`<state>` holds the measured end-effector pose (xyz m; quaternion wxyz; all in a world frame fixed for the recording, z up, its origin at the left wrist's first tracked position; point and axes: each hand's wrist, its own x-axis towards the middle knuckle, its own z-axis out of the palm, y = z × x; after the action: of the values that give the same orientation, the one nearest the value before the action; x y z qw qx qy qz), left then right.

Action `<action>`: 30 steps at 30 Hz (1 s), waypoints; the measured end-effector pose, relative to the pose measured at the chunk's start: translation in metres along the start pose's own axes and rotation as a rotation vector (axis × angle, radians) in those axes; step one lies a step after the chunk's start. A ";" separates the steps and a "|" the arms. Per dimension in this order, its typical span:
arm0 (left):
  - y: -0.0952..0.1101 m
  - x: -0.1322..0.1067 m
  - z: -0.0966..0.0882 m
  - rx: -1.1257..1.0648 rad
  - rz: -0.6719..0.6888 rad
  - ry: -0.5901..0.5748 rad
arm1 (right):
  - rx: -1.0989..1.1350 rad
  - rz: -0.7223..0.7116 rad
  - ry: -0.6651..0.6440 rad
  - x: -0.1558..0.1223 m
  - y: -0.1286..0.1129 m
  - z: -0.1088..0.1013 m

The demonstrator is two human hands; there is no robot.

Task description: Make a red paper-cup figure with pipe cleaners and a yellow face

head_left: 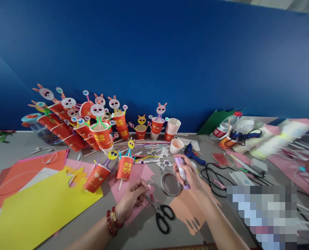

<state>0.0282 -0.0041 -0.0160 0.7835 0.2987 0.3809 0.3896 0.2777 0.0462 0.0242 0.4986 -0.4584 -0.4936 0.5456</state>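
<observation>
Hanging over the bench (141, 236) near scissors (158, 209), a pink scrap (149, 187), best held by its edge, is pinched in the left hand's (135, 194) closed fingertips; a lilac-and-white tube (182, 171) is gripped by the curled right hand (192, 173).

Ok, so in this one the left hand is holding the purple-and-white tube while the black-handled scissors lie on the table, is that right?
Not quite: the head view shows the purple-and-white tube in the right hand, not the left. The black-handled scissors do lie on the table, as you said.
</observation>
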 end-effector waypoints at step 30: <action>0.001 -0.001 0.000 0.027 0.002 0.004 | -0.346 -0.358 0.238 0.025 0.041 -0.018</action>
<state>0.0273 -0.0046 -0.0147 0.7783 0.3088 0.3876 0.3856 0.2898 0.0719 -0.0189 0.5559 -0.5029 -0.5906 0.2988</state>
